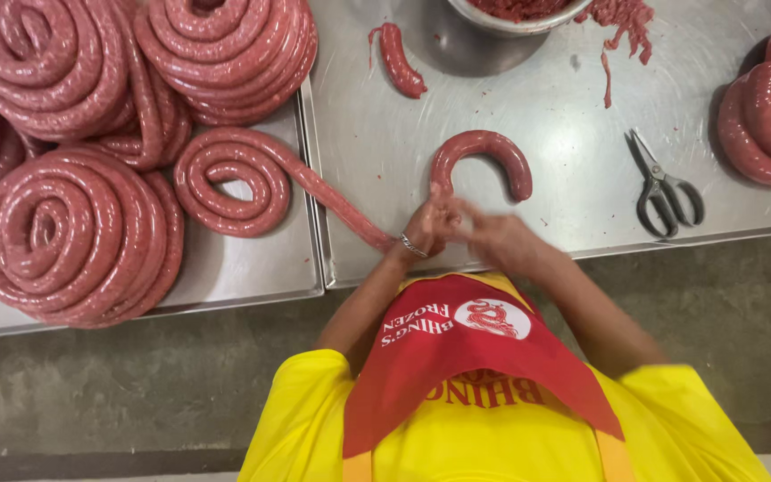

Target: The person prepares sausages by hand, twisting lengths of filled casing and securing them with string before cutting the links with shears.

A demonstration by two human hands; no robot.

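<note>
You are standing in a meat-processing room, a sausage-making workplace rather than a home kitchen. A stainless-steel worktop point(537, 134) is stretching across the view, and a steel tray point(252, 268) is carrying big coils of raw sausage point(73, 232). A steel bowl point(515, 13) of minced meat is sitting at the far edge, with scraps of mince point(622, 18) lying beside it and scissors point(667, 187) resting nearby. Bare concrete floor point(136, 375) is showing below, and you are wearing a red apron point(466, 348).
</note>
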